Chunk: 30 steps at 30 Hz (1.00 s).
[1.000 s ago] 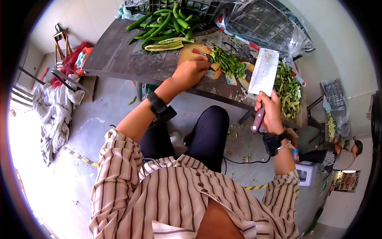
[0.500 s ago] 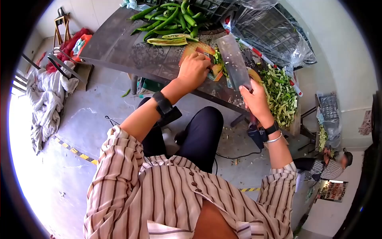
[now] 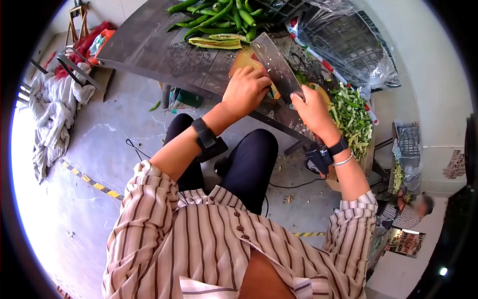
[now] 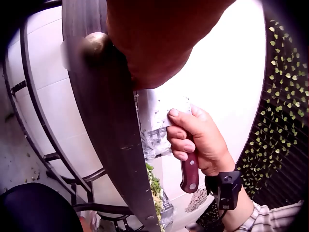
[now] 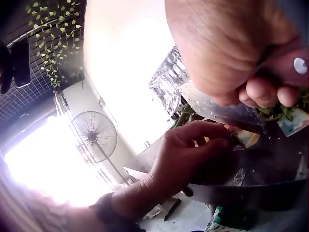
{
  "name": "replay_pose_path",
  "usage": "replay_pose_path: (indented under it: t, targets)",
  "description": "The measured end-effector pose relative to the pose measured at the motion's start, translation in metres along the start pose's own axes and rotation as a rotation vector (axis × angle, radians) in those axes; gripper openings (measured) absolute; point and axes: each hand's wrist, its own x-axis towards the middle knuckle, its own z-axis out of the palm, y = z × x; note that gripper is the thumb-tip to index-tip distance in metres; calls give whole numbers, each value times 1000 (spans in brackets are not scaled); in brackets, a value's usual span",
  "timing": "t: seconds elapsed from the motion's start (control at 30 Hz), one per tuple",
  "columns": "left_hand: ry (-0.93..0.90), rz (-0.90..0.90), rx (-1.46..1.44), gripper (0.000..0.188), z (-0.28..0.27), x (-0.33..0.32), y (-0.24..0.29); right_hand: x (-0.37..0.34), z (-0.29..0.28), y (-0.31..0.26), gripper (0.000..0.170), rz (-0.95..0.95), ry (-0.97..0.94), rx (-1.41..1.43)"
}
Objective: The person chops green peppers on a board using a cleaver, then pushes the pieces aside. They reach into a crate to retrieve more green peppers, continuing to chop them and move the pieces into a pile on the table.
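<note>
The right hand (image 3: 314,113) grips the cleaver (image 3: 277,66), now shifted closer beside the curled left hand (image 3: 245,91); whether that holds anything is unclear.

The head view's upper edge cropped the green chillies (image 3: 219,17); the left hand (image 3: 245,91) concealed its fingertips, the right hand (image 3: 314,113) partly the cleaver (image 3: 275,64).

Cleaver (image 3: 275,65) nearer the left hand (image 3: 246,90)
</note>
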Motion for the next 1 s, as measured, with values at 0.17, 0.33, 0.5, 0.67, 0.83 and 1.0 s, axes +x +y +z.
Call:
replay_pose_path:
  t: [0.17,0.33,0.5,0.67,0.83,1.0]
  targets:
    - [-3,-16,13,10,0,0,2,1,-4,-12,20,32,-63,-29]
    - [1,-13,4,8,1,1,1,4,-1,-14,21,46,-82,-37]
    - [-6,-12,12,6,0,2,2,7,2,-12,21,8,-77,-45]
    - [-3,-15,31,5,1,3,2,11,-1,-17,21,-9,-110,-95]
    - [-22,-19,25,5,2,3,0,18,-6,-21,22,1,-166,-253]
    - [-28,-51,25,5,1,1,1,22,-7,-20,23,67,-218,-227]
